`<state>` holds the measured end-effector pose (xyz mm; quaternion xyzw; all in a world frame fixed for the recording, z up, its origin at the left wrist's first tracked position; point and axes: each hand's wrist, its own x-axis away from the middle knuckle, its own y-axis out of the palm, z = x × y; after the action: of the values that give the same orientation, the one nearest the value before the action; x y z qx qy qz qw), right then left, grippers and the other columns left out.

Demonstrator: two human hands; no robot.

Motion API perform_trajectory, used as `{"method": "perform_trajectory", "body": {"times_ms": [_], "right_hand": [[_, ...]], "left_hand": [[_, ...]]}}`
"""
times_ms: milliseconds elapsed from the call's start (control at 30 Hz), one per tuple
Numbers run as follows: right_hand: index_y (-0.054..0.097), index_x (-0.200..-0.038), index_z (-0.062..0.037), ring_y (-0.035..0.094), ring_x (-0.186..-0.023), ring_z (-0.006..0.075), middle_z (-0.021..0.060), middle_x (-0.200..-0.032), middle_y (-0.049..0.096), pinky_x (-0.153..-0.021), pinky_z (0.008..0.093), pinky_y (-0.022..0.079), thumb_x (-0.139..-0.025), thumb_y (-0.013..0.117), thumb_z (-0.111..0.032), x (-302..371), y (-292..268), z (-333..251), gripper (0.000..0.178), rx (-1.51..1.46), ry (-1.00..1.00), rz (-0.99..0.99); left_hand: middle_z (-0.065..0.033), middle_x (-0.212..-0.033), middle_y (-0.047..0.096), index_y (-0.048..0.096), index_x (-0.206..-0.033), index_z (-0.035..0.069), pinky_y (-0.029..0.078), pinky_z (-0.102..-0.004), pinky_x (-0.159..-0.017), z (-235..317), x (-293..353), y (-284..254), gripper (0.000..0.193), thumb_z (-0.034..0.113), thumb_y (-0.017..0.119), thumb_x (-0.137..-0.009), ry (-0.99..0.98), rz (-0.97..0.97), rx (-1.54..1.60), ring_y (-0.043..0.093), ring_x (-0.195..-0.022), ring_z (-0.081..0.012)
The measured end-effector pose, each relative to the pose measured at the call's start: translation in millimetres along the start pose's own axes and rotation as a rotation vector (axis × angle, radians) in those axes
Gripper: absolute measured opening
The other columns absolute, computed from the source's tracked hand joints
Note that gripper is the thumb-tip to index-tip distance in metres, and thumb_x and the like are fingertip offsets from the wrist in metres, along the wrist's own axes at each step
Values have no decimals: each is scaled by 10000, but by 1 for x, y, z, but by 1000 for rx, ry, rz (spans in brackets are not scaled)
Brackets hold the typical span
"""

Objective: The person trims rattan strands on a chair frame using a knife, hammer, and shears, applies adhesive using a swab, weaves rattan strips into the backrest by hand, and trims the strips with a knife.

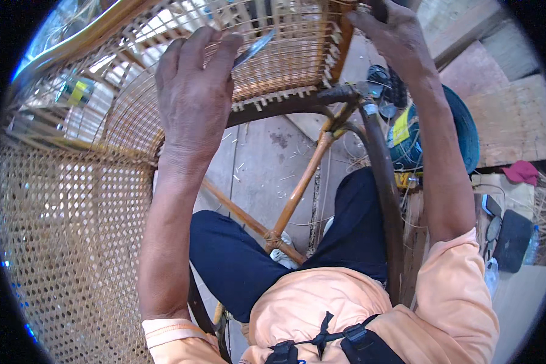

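Note:
In front of me stands a rattan chair with a woven cane panel [279,67], whose cut strand ends stick out along its lower and right edges. My left hand [194,91] is over this panel, fingers curled around a shiny, curved metal blade-like tool [255,48] that points up and right. Its handle is hidden by the hand. My right hand [400,36] is closed beside the panel's upper right wooden edge [341,45]. The picture's rim cuts off its fingertips, and what they grip is unclear.
Open-weave cane [73,218] fills the left side. Brown rattan legs and crossed stretchers [303,182] stand between my knees. A teal bucket [464,130] sits at right, near wooden boards [503,115], a red cloth [520,173] and a plastic bottle [533,242]. Cane scraps litter the floor.

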<state>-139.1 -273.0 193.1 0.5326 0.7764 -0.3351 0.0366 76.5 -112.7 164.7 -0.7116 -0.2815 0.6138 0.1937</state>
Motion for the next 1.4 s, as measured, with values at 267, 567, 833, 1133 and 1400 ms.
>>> {"method": "perform_trajectory", "body": {"times_ms": [267, 567, 833, 1133, 1400], "right_hand": [[633, -981, -17, 506, -644, 177, 89, -659, 533, -630, 353, 442, -860, 620, -184, 2, -6, -4, 207, 112, -46, 21], [618, -901, 9, 531, -612, 222, 147, -639, 510, -611, 378, 441, -849, 618, -172, -2, -6, 6, 189, 150, -183, -26], [639, -915, -9, 623, -724, 358, 229, -754, 603, -655, 426, 470, -820, 633, -173, 1, -9, 0, 190, 218, -218, 26], [637, -932, -2, 620, -762, 377, 234, -780, 610, -686, 430, 473, -811, 639, -175, -2, -8, 10, 211, 215, -242, 30], [603, -1203, -52, 552, -839, 103, 46, -927, 655, -789, 268, 456, -881, 657, -258, -3, 5, 29, 386, 292, -271, 115]], "left_hand": [[-49, -1169, 550, 588, -1172, 183, 439, -411, -914, 12, -17, 17, 492, -20, 634, -726, 88, -58, -3, 516, -1043, -305], [-38, -1137, 569, 585, -1179, 207, 437, -398, -895, 12, -20, 15, 519, 0, 665, -710, 106, -46, -40, 525, -1039, -266], [-62, -1153, 574, 588, -1179, 186, 469, -395, -863, 51, -35, 27, 505, 3, 663, -715, 136, -27, 23, 530, -1032, -280], [-95, -1123, 565, 593, -1154, 179, 461, -407, -879, 47, -33, 38, 484, -17, 608, -712, 125, -27, 46, 519, -1025, -317], [-138, -1060, 575, 563, -1114, 101, 515, -398, -740, 79, 34, 4, 336, 75, 627, -785, -539, -275, 661, 592, -940, -322]]}}
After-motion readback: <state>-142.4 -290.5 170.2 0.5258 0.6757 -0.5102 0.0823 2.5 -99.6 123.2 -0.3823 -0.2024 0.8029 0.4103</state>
